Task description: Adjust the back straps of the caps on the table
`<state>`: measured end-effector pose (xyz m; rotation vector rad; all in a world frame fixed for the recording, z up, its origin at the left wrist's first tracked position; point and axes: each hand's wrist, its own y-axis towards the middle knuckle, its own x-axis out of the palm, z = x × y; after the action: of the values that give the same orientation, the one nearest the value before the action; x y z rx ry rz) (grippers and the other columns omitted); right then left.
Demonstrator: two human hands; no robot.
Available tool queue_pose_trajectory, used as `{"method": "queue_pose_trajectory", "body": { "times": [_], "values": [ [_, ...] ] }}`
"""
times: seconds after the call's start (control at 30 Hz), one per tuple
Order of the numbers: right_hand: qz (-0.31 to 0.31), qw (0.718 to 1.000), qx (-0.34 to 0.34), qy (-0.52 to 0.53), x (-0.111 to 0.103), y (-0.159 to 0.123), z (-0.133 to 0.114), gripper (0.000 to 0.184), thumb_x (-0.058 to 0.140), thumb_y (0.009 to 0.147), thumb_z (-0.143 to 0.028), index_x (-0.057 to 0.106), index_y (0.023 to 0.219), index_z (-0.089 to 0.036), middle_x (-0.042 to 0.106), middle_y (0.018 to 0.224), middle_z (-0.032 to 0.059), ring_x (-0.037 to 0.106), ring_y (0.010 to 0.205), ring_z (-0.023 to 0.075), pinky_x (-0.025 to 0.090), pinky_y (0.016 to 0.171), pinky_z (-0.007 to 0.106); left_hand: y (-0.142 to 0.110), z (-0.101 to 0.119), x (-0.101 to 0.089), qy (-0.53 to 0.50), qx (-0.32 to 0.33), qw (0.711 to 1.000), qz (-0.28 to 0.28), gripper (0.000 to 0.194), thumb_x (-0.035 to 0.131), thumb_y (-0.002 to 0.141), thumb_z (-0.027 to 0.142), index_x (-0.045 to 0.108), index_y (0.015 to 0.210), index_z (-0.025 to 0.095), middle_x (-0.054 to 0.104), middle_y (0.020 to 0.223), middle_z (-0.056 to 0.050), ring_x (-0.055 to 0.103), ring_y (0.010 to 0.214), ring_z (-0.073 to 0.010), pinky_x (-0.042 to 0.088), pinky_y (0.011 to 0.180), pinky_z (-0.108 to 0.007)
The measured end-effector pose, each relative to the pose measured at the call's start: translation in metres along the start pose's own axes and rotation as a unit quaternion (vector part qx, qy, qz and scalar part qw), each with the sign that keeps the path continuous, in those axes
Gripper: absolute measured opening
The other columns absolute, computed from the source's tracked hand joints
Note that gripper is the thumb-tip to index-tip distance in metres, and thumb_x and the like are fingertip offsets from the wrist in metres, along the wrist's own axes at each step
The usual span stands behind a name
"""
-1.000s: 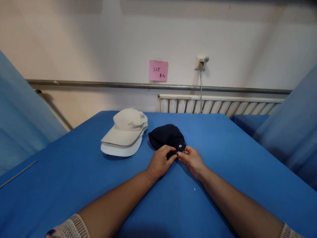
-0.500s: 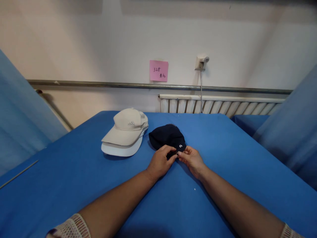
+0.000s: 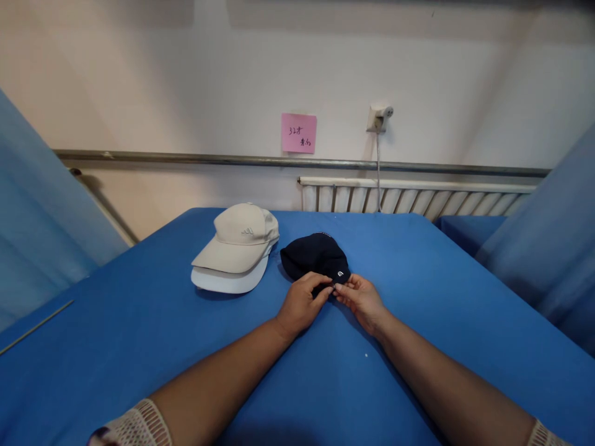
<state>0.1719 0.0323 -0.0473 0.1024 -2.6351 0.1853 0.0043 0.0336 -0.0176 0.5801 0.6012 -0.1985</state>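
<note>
A dark navy cap (image 3: 313, 255) with a small white logo lies on the blue-covered table (image 3: 260, 390), its near edge between my hands. My left hand (image 3: 302, 302) is closed in a pinch on that near edge, thumb and fingers meeting close to the logo. Just right of it, my right hand (image 3: 361, 302) also pinches the cap's edge, its fingertips almost touching the left thumb. What exactly lies under the fingertips is too small to make out. To the left sits a beige cap (image 3: 239, 226), stacked on a white cap (image 3: 232, 280).
Behind the table run a metal rail (image 3: 209, 159) and a white radiator (image 3: 413, 193). A pink note (image 3: 299, 133) and a socket with a plug (image 3: 379, 119) are on the wall. Blue curtains hang at the left (image 3: 41, 217) and right (image 3: 548, 235). A thin stick (image 3: 37, 327) lies at left.
Almost nothing differs. Both hands stay pinched on the navy cap's near edge, and the caps keep their places; the whole view has shifted very slightly.
</note>
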Motion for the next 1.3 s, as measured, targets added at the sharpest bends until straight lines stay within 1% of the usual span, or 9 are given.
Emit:
{"method": "queue_pose_trajectory", "body": {
  "times": [0.27, 0.43, 0.77, 1.17, 1.3],
  "values": [
    [-0.007, 1.0, -0.003, -0.007, -0.0003, 0.0, -0.0003, 0.039, 0.089, 0.058, -0.034, 0.065, 0.086, -0.018, 0.069, 0.082, 0.0029, 0.061, 0.07, 0.0136, 0.047, 0.067, 0.029, -0.0001, -0.0011, 0.0017, -0.003, -0.02, 1.0, 0.01, 0.018, 0.063, 0.082, 0.021, 0.064, 0.1, 0.019, 0.068, 0.091, -0.003, 0.064, 0.082, -0.0163, 0.054, 0.078, -0.032],
    [-0.002, 1.0, -0.004, -0.011, 0.0005, -0.0011, -0.0013, 0.038, 0.088, 0.058, -0.034, 0.065, 0.084, -0.018, 0.069, 0.079, 0.0018, 0.061, 0.068, 0.0128, 0.047, 0.066, 0.029, -0.0003, 0.0003, 0.0013, -0.003, -0.019, 1.0, 0.004, 0.014, 0.062, 0.084, 0.022, 0.066, 0.097, 0.019, 0.068, 0.093, -0.004, 0.064, 0.086, -0.0164, 0.053, 0.081, -0.032],
    [-0.005, 1.0, -0.008, -0.01, -0.0014, 0.0005, 0.001, 0.037, 0.089, 0.058, -0.034, 0.065, 0.083, -0.019, 0.068, 0.077, 0.0016, 0.061, 0.068, 0.0137, 0.046, 0.068, 0.031, 0.0008, -0.0004, 0.0009, -0.005, -0.015, 1.0, -0.004, 0.014, 0.063, 0.084, 0.024, 0.068, 0.096, 0.02, 0.069, 0.092, -0.004, 0.065, 0.085, -0.0169, 0.053, 0.079, -0.032],
    [-0.006, 1.0, -0.01, -0.014, 0.0003, -0.0017, -0.0007, 0.037, 0.088, 0.059, -0.034, 0.064, 0.082, -0.019, 0.068, 0.076, 0.001, 0.061, 0.068, 0.0127, 0.046, 0.067, 0.029, 0.0006, 0.0011, 0.0006, 0.001, -0.023, 1.0, -0.01, 0.013, 0.063, 0.084, 0.022, 0.068, 0.095, 0.02, 0.068, 0.092, -0.004, 0.065, 0.085, -0.0165, 0.053, 0.079, -0.031],
    [-0.007, 1.0, -0.013, -0.008, -0.0013, 0.0004, 0.0021, 0.035, 0.088, 0.059, -0.032, 0.064, 0.081, -0.019, 0.068, 0.076, 0.0002, 0.059, 0.065, 0.0113, 0.045, 0.063, 0.027, 0.0007, 0.001, 0.0007, 0.002, -0.024, 1.0, -0.011, 0.013, 0.063, 0.083, 0.022, 0.068, 0.095, 0.019, 0.068, 0.092, -0.004, 0.065, 0.085, -0.0168, 0.053, 0.079, -0.031]
  ]
}}
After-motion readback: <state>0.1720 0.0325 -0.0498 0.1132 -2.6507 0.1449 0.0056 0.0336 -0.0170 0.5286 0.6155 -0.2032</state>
